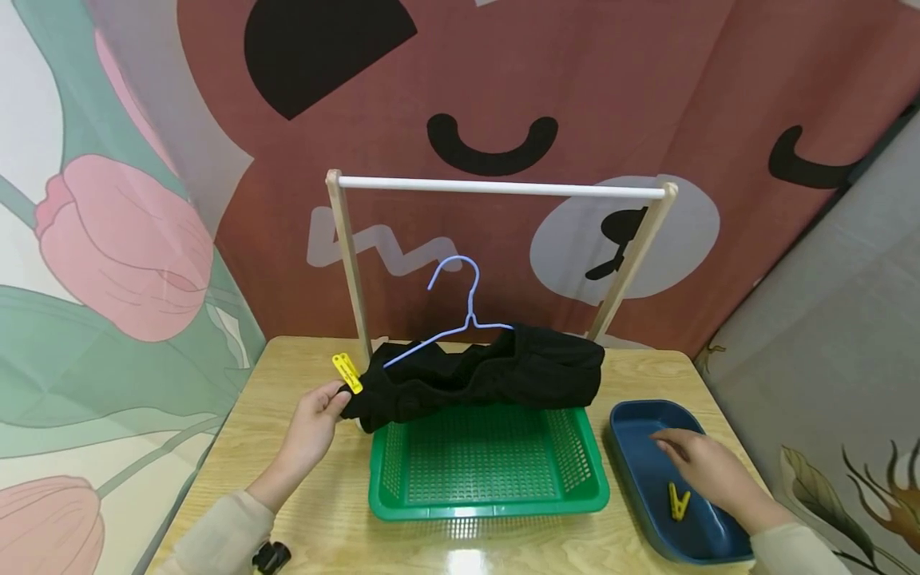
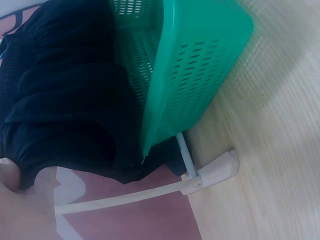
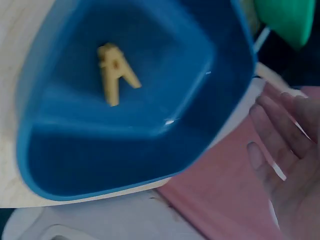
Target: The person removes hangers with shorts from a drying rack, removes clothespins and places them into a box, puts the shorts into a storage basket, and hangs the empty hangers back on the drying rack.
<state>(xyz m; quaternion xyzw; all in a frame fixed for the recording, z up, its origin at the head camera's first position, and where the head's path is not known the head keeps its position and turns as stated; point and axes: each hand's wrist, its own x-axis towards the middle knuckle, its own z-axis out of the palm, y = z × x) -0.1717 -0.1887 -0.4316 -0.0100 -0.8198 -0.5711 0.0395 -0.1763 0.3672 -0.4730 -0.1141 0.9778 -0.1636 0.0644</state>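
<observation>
A left hand (image 1: 313,418) is pinching a black garment (image 1: 477,387) that could slip its hanger (image 1: 471,302) if released, the right hand (image 1: 707,473) hovering, fingers (image 3: 274,127) spread, near the bench's (image 1: 327,511) right edge.

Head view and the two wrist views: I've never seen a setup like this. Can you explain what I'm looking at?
There is no robot here, just a person's two bare hands. The widest picture comes from a camera on the head, looking forward and down; the others come from cameras on each wrist.

On the wooden table are a garment rack, a green basket and a blue tray with one yellow clothespin in it. A black garment with a lavender hanger lies at the basket's far side.

The left hand pinches the garment's edge, beside another clothespin. The right hand, over the tray, holds nothing visible.
</observation>
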